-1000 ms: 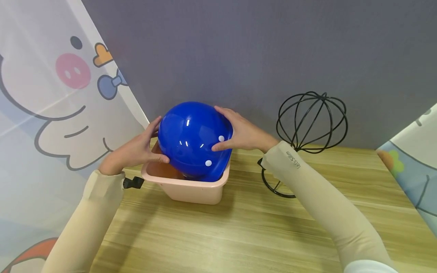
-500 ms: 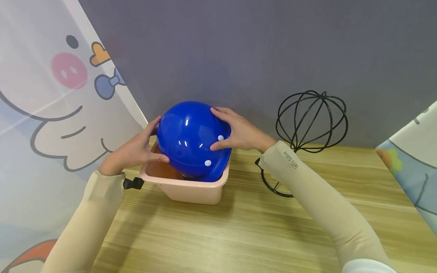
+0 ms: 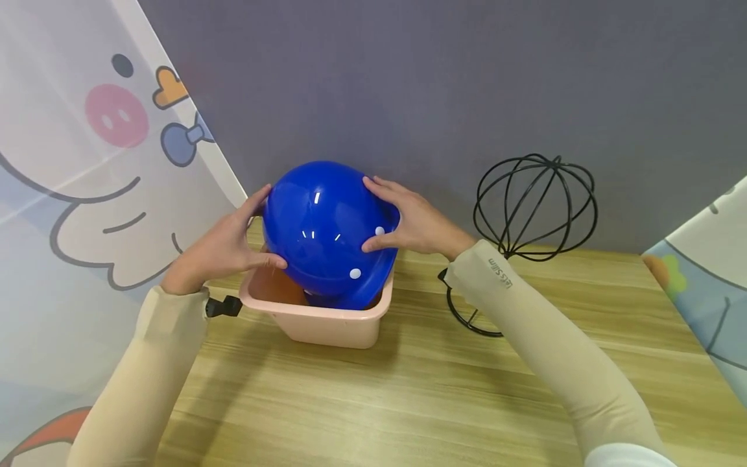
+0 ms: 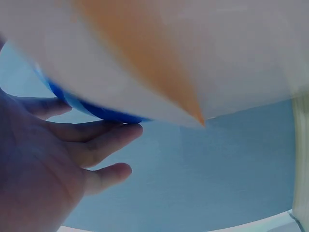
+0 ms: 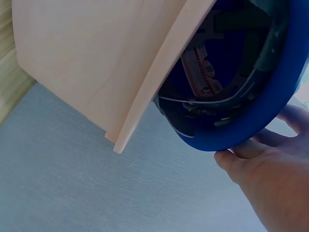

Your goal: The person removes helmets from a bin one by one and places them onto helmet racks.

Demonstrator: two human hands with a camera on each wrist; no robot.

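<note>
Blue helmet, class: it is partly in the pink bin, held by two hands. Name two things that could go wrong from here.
1. The blue helmet is glossy, and the left hand and right hand only press its sides, so it might slip.
2. Its brim sits low inside the pink bin, so it may catch the rim and drag or tip the bin towards the wire stand.

Both arms wear beige sleeves; the right sleeve (image 3: 554,344) bears small dark lettering.
</note>
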